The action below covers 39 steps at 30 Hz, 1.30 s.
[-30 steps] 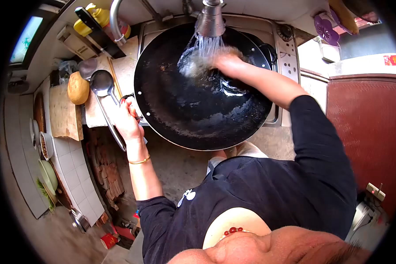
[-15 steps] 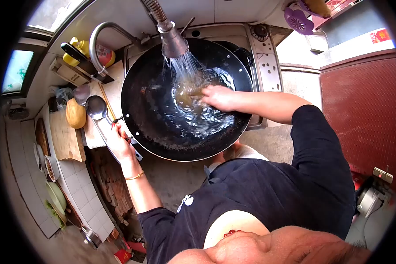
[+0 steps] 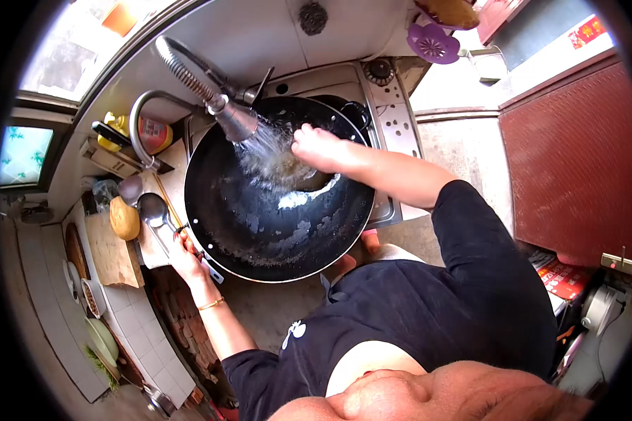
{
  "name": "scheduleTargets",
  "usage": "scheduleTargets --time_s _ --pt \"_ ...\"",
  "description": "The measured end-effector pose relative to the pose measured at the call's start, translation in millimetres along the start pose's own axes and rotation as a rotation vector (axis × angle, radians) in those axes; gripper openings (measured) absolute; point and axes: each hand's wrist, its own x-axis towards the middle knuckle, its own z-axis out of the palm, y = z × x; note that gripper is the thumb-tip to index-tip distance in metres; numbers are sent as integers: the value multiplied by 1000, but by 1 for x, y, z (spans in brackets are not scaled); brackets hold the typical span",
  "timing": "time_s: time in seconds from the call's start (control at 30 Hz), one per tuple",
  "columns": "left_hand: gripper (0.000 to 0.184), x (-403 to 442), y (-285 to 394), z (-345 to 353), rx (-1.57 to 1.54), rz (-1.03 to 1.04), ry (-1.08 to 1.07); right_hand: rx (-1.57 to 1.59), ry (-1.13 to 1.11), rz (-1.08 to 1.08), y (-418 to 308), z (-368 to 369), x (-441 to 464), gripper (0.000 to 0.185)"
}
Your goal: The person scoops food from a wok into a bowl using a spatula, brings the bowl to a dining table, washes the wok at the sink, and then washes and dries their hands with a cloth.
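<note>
A large black wok (image 3: 260, 242) sits tilted over the sink. Water sprays into it from a pull-down faucet head (image 3: 235, 121). Inside the wok, my right hand (image 3: 321, 149) is closed beside the spray, fingers curled; splashing water and a brownish blur hide whatever they hold. At the left rim, my left hand (image 3: 187, 258) is wrapped round the wok's handle, which the fingers largely cover. A metal ladle (image 3: 153, 209) lies next to that hand, its handle running down beside the fingers.
A wooden cutting board (image 3: 112, 249) with a yellow, rounded fruit or vegetable (image 3: 124, 219) on it stands left. Bottles and a knife block (image 3: 109, 158) crowd behind the curved spout. A steel scrubber (image 3: 312, 18) hangs on the wall. Another pan's handle (image 3: 358, 114) protrudes behind the wok.
My right hand has moved up and left within the wok, toward its far side. Less water pools inside, baring more of the near surface. My left hand keeps its place at the rim.
</note>
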Motion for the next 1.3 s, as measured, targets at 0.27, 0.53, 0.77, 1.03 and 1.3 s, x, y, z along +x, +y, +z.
scheduleTargets --time_s 0.27,0.53,0.77,1.03,1.3 --pt "19 -3 4 0 17 -68 2 168 183 -159 -1 -41 -27 20" --pt "20 0 2 -4 54 -80 10 -249 616 189 48 -160 -108 35" --pt "22 -1 3 -4 30 -95 23 -641 697 461 70 -186 -132 61" --pt "19 -4 10 2 23 -93 17 -301 285 59 35 -108 23 31" --pt "19 -5 12 3 40 -113 31 -409 35 230 36 -74 138 32"
